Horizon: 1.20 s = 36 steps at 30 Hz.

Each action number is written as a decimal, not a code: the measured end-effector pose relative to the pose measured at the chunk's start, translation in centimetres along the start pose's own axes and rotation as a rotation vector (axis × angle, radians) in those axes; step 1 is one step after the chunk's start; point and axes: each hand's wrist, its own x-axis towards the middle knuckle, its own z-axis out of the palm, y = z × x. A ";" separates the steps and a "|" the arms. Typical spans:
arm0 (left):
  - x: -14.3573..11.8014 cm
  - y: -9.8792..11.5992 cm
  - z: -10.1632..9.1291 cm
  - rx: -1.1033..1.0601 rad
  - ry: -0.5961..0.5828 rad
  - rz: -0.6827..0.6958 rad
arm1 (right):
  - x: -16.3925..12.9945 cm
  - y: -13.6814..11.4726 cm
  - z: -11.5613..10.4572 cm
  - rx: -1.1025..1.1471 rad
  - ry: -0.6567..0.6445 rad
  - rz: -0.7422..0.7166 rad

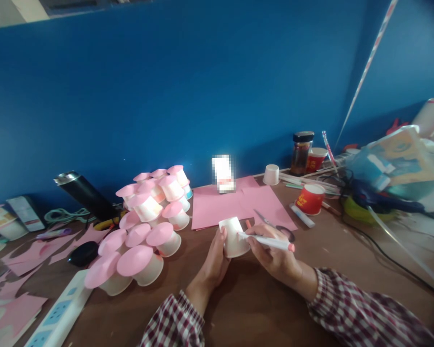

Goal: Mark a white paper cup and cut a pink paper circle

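My left hand (pixel 216 255) is wrapped around the side of a white paper cup (pixel 234 243), which is tilted just above the brown table. Between the fingers of my right hand (pixel 275 255) is a white marker (pixel 271 242) with an orange-pink end. Its tip points at the cup's side and seems to touch it. Just behind my right hand lie dark-handled scissors (pixel 265 219), partly hidden by the fingers. Pink paper sheets (pixel 217 209) lie flat behind the cup.
Left of my hands stand several upturned paper cups with pink paper tops (pixel 135 262). A power strip (pixel 63 308), paper scraps (pixel 43 250) and a leaning black flask (pixel 85 195) lie beyond. To the right are a red cup (pixel 310 198), a lidded jar (pixel 301 154) and cables (pixel 383 253).
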 end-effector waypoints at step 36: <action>-0.1 -0.1 0.3 0.082 -0.060 0.018 | -0.5 0.7 0.3 0.088 0.031 0.100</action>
